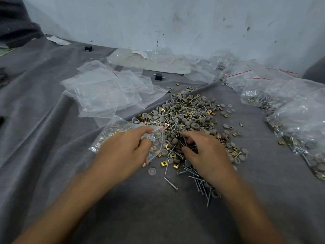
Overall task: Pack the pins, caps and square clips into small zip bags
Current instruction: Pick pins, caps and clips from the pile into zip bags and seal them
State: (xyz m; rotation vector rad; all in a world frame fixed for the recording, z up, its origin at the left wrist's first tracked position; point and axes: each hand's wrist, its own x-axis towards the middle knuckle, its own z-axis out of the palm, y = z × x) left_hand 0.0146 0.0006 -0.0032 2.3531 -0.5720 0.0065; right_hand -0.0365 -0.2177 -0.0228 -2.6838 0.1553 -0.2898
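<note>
A person's left hand (123, 150) and right hand (205, 152) are showing bare in the head-worn camera's view. The left forearm (70, 199) and right forearm (246, 206) are running uncovered all the way to the frame's lower edge, with the wide lens stretching them broader toward the bottom. Fingers (140, 129) are looking slightly blurred.

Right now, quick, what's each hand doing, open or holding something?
Left hand: pinches a small zip bag by its mouth.
Right hand: curled into the parts pile; hold cannot be told.
</note>
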